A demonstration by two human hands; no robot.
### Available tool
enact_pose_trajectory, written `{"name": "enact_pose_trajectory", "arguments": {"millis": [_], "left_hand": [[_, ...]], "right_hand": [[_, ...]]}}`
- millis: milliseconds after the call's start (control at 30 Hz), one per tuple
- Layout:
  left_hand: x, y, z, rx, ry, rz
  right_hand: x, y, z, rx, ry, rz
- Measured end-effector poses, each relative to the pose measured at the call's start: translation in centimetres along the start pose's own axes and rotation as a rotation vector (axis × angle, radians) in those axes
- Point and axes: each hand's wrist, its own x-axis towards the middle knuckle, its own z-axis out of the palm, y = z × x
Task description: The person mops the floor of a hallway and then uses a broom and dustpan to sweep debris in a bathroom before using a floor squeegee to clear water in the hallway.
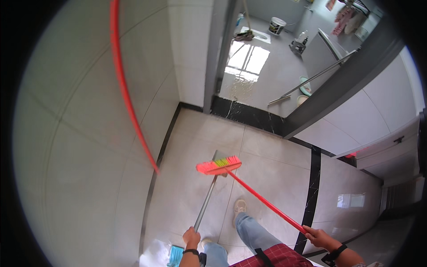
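Observation:
My right hand (317, 236) grips the red handle (267, 202) of a push-style broom near its upper end. The broom head (218, 165) has pink bristles with a yellow-green band, and its bristles face away from me. In my left hand (191, 236) is a grey metal pole (205, 205) that runs forward to a flat grey head (217, 155). The broom head covers most of that grey piece, so I cannot tell whether it is a dustpan or whether the two touch.
A red pole (125, 86) stands along the left wall. Ahead, a black stone threshold (248, 113) leads to a wet-floored washroom with a squeegee (310, 78), mop (245, 35), bucket (277, 26) and squat toilet (262, 36). Something blue (175, 256) lies by my left foot.

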Motion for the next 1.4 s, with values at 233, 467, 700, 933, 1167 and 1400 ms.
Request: {"name": "enact_pose_trajectory", "arguments": {"millis": [233, 467, 700, 933, 1167, 1400], "left_hand": [[16.8, 27.0, -19.1, -0.069, 0.202, 0.357], [19.0, 46.4, -33.6, -0.300, -0.050, 0.223], [21.1, 36.1, -32.3, -0.480, -0.222, 0.022], [17.8, 24.8, -30.1, -0.482, -0.395, -0.227], [17.1, 16.5, -28.4, -0.562, -0.300, -0.427], [18.1, 10.7, -25.0, -0.656, -0.365, -0.495]], "right_hand": [[6.7, -3.8, -5.4, 0.463, 0.247, -0.092], [8.6, -3.0, -5.2, 0.794, 0.405, -0.043], [6.7, -1.9, 0.0, 0.932, 0.348, 0.127], [7.6, 1.7, 2.4, 0.484, 0.427, 0.029], [12.6, -2.9, 1.5, 0.259, 0.310, -0.045], [24.7, -10.1, -0.1, 0.093, 0.211, 0.009]]}}
